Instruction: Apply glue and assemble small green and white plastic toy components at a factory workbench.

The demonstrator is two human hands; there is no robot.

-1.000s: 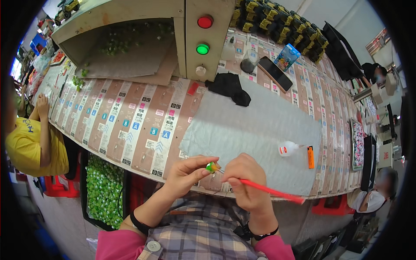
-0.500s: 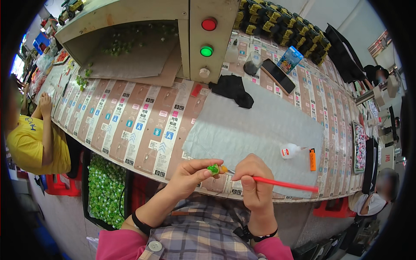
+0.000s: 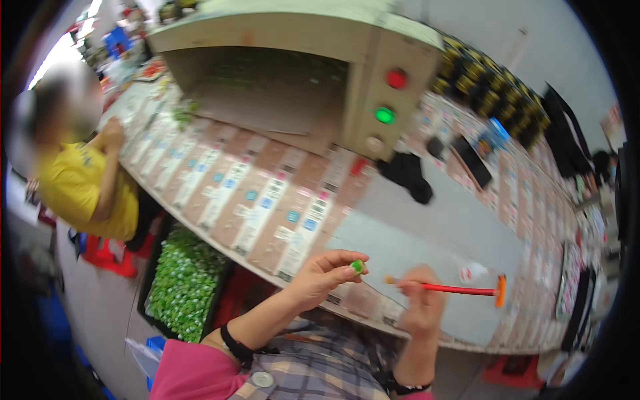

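My left hand is pinching a small bright green piece between thumb and fingertips, just above the front edge of the bench. To its right, my right hand grips a thin brush with a red handle, held roughly level. The brush's tan tip points at the green piece, with a gap between them. Motion blurs the right fingers. Beyond that hand, a small white bottle lies on the grey sheet. An orange object is by the handle's far end.
A beige machine with red and green lights stands at the back. Black cloth and a phone lie beyond the sheet. Left of me, below the bench, is a bin of green pieces; a person in yellow sits farther left.
The brush tip has come away from the piece, and my hands are farther apart. My view has turned, so the bench appears shifted rightward.
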